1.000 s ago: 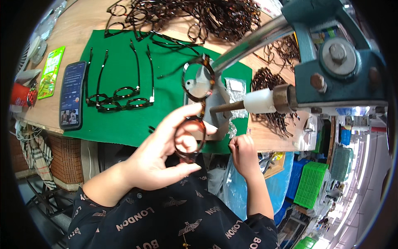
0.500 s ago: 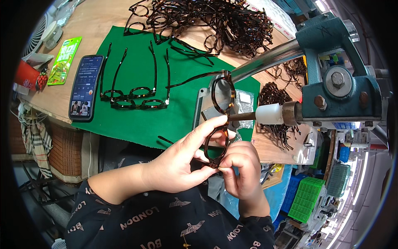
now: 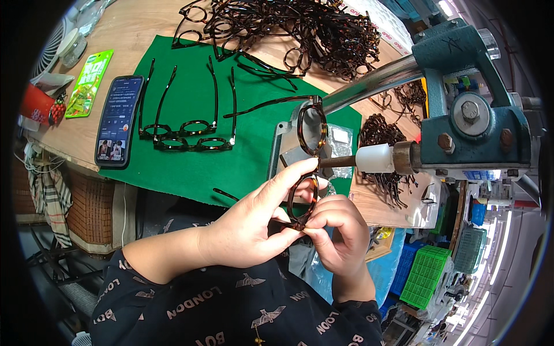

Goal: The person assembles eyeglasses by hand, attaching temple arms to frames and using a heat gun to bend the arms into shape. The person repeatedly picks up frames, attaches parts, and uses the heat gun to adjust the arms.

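Observation:
A tortoiseshell eyeglass frame (image 3: 315, 152) is held on its side, one lens rim above the other, with one temple stretching left over the green mat. My left hand (image 3: 242, 230) pinches it around the lower rim, index finger by the bridge. The fingertips of my right hand (image 3: 341, 233) are closed at the frame's lower end corner, touching it or something tiny there that I cannot make out. Just right of the bridge is the rod tip of a blue-green bench press (image 3: 433, 127) with a white collar (image 3: 374, 158).
Two similar eyeglass frames (image 3: 193, 145) lie on the green mat (image 3: 190, 179), beside a phone (image 3: 117, 124) and a green snack packet (image 3: 89, 83). A large heap of frames (image 3: 329, 37) covers the table's far side. Smaller piles (image 3: 378, 131) sit behind the press. Green crates (image 3: 426, 277) stand lower right.
The held frame has tilted slightly, its temple tips shifting left. My right hand has moved slightly right, its fingertips still at the lower corner.

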`<state>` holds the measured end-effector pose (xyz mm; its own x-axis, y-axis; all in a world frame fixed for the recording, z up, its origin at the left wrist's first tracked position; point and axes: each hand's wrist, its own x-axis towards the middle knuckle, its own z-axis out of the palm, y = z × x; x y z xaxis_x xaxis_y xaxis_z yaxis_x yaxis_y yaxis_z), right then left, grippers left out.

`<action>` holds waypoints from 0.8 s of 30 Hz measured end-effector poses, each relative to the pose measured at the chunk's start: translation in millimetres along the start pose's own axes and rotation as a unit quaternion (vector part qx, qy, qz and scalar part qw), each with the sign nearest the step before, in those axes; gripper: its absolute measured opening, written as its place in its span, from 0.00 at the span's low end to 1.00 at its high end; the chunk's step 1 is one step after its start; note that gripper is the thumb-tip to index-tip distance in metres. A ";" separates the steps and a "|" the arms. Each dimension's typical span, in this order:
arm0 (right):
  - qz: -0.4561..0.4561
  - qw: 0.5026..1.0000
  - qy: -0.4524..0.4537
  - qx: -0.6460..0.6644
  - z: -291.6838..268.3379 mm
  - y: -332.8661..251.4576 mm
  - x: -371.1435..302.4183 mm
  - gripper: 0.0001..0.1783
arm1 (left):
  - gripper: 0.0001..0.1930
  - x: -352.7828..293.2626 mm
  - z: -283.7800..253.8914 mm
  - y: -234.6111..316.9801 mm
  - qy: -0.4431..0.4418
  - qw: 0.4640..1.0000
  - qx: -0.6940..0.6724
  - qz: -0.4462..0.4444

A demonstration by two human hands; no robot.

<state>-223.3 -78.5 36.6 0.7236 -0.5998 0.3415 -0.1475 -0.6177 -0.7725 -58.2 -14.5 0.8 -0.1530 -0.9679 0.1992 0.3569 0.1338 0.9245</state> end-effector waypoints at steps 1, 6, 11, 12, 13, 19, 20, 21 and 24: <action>0.010 1.000 0.001 0.010 -0.1 -0.4 -0.4 0.08 | 0.42 0.1 0.3 0.0 -0.001 1.000 0.000 0.000; 0.023 1.000 0.001 0.021 -0.1 0.7 -1.5 0.07 | 0.42 0.2 2.1 -3.1 0.002 1.000 -0.004 0.007; 0.023 0.999 0.002 0.028 1.2 2.7 -2.2 0.05 | 0.44 0.4 2.6 -2.8 -0.001 0.998 -0.066 -0.020; 0.028 0.999 0.006 0.035 1.7 2.0 -1.7 0.05 | 0.44 1.0 3.1 -1.9 0.000 0.997 -0.076 -0.019; 0.033 0.999 0.010 0.041 2.5 1.1 -1.4 0.05 | 0.44 1.4 3.4 -1.0 0.001 0.996 -0.087 -0.018; 0.056 0.997 0.020 0.043 2.4 -2.4 -1.8 0.05 | 0.44 1.2 6.3 -6.7 0.008 0.998 -0.053 0.020; 0.059 0.997 0.021 0.040 2.2 -3.0 -1.4 0.04 | 0.44 1.8 6.3 -8.0 0.007 0.998 -0.053 0.023; 0.052 0.998 0.025 0.038 2.0 -2.5 -1.2 0.04 | 0.44 2.4 6.6 -9.0 0.007 0.998 -0.053 0.027; 0.038 0.998 0.033 0.037 1.5 -0.3 -0.1 0.04 | 0.44 4.2 6.0 -7.9 0.009 0.998 -0.060 0.022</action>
<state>-222.2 -77.5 36.0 0.6665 -0.6769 0.3123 -0.1487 -0.5312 -0.8341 -67.2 -18.3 -3.7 -0.1175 -0.9656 0.2320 0.4717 0.1514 0.8687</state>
